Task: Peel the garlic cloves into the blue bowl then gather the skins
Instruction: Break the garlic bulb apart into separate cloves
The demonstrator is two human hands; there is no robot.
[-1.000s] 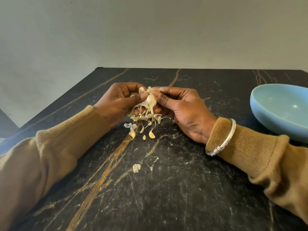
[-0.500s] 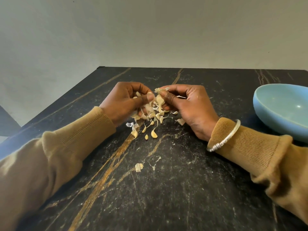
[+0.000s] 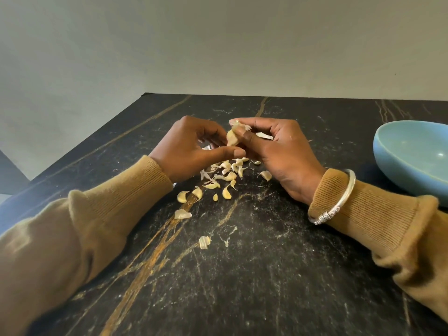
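Fingers (image 3: pixel 257 122) of the right hand (image 3: pixel 283 151) pinched a garlic clove (image 3: pixel 232 139), held above the dark worktop (image 3: pixel 266 275). The left hand (image 3: pixel 189 149) curled close against the clove, but its grip could not be told. Loose skins (image 3: pixel 228 174) lay scattered beneath both hands, and the blue bowl (image 3: pixel 392 170) sat apart to the right.

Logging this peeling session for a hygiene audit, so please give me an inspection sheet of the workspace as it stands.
Surface: black marble-look table with gold veins, dusted with pale flecks.
Job's things: pale garlic clove held above the table; light blue ceramic bowl at right, visible part empty.
Clutter: loose papery garlic skins scattered under and near the hands.
Hands: right hand pinches the clove; left hand curled beside it, contact unclear.
Cables: nothing seen.
Surroundings: plain grey wall; silver bangle on right wrist.
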